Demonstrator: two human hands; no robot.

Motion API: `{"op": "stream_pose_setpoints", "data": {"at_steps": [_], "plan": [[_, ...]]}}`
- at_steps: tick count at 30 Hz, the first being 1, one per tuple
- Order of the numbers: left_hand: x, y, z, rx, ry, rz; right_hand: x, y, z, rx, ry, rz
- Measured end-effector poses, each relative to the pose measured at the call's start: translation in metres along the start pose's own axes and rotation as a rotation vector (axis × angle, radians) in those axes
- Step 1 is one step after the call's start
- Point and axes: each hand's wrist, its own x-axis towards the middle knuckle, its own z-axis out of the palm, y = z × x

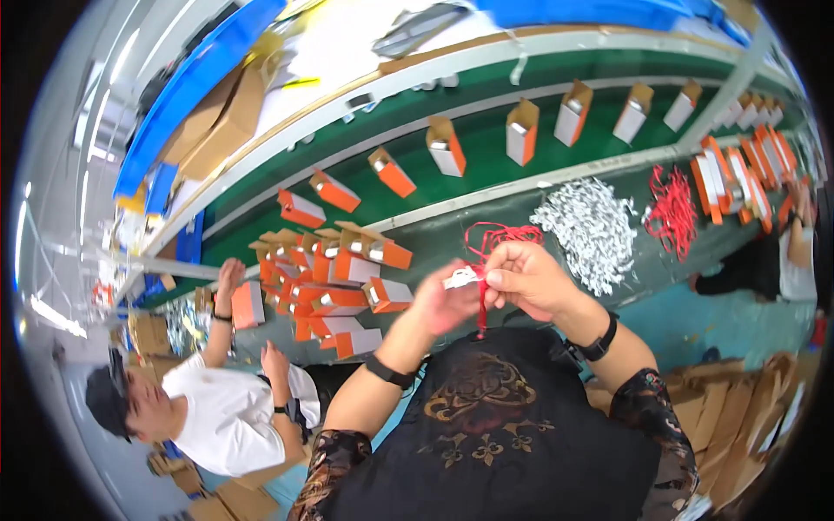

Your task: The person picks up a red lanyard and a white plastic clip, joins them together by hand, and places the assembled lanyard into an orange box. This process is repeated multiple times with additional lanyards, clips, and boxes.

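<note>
Just in front of my chest, my left hand is closed around a small silvery-white piece; its exact kind is unclear. My right hand pinches a red strap beside that piece, and the strap's end hangs down between the hands. Whether strap and piece are joined is hidden by the fingers. Behind my fingers, more red straps lie loose on the workbench. A heap of silvery-white pieces spreads to the right of my right hand.
Another pile of red straps lies further right. Open orange-and-white boxes stand along the green conveyor. More boxes cluster at left, others at far right. A person in white works at left; another person's arm shows at right.
</note>
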Motion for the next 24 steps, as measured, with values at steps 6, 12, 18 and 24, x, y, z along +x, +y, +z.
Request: {"op": "stream_pose_setpoints", "data": {"at_steps": [6, 12, 18, 24], "plan": [[0.009, -0.046, -0.004, -0.049, -0.378, -0.094, 0.019, -0.01, 0.035, -0.297, 0.21, -0.179], [-0.023, -0.041, 0.011, 0.211, 0.108, 0.551, 0.041, -0.017, 0.027, -1.658, 0.357, -0.904], [-0.05, 0.005, 0.005, 0.768, 0.247, 0.938, 0.03, -0.011, 0.022, -0.615, -0.621, 0.117], [-0.062, -0.002, 0.03, 0.636, 0.179, 0.638, 0.054, 0.006, 0.046, -1.265, 0.177, -0.937]]}}
